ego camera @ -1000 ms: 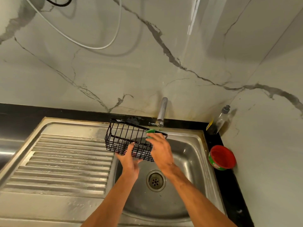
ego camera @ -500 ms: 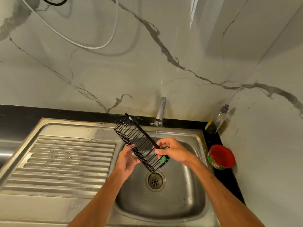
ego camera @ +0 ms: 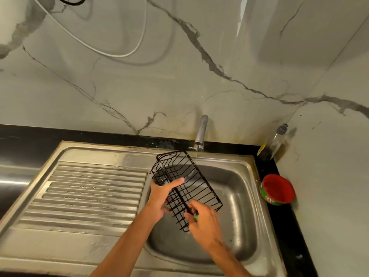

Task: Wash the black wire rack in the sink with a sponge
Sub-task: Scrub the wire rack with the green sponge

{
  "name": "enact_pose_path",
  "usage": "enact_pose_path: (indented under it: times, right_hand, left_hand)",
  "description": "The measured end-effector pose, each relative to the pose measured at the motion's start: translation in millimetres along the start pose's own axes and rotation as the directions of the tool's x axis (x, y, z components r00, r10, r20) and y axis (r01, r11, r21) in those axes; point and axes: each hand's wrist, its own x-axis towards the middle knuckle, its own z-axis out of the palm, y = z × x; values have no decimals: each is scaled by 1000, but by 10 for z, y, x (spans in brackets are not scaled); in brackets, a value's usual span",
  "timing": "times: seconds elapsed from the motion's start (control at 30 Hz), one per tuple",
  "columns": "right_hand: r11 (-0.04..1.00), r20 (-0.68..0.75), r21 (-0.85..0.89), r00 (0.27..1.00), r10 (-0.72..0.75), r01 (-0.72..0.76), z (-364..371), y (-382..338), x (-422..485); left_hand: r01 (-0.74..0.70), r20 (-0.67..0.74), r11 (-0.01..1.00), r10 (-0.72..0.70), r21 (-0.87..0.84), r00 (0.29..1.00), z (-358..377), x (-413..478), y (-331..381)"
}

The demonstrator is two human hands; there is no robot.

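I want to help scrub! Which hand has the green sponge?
The right hand, pinching the green sponge against the black wire rack; the left hand only holds the rack.

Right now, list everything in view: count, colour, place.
sink: one, steel, drainboard on its left
wire rack: one, black, tilted over sink
sponge: one, green, at wire rack's near end
tap: one, silver, behind sink, trickling
tub: one, red, on counter right of sink
bottle: one, clear, back right corner
cable: one, white, on wall
hands: left hand grips wire rack, right hand holds sponge
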Motion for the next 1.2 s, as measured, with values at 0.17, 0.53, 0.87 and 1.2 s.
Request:
enact_pose_path:
  times: [0.17,0.53,0.87,1.2]
  right_hand:
    - [938,210,344,978,-23,-51,-343,-41,164]
    - [985,-64,121,992,-112,120,-502,24,1129]
    - [480,297,-626,757,-582,615,-368,102,1335]
    - [627,364,-470,784,-503,621,-484,241,1459]
  left_hand:
    - [-85,-4,989,85,-125,996,-77,-13,-31]
    - [-205,-14,977,204,-56,979,-53,41,190]
    - [-563,-119,772,614,295,780,51,62,699]
    - [-499,123,606,553,620,824,45,158,905]
